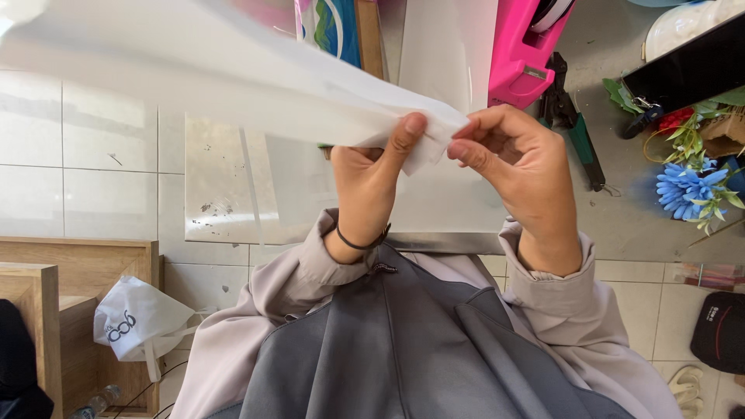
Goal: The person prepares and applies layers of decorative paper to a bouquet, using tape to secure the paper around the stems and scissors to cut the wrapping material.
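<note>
A large translucent white plastic sheet stretches from the upper left down to my hands. My left hand pinches its folded corner between thumb and fingers, a dark band on the wrist. Just to the right, my right hand grips the same corner, its fingertips touching the sheet's edge. Both hands hover above a grey metal tabletop. Grey sleeves and a dark apron fill the bottom of the view.
A pink tape dispenser and a dark hand tool lie at the table's far right. Blue and red artificial flowers sit at the right. A white plastic bag hangs on wooden furniture at lower left.
</note>
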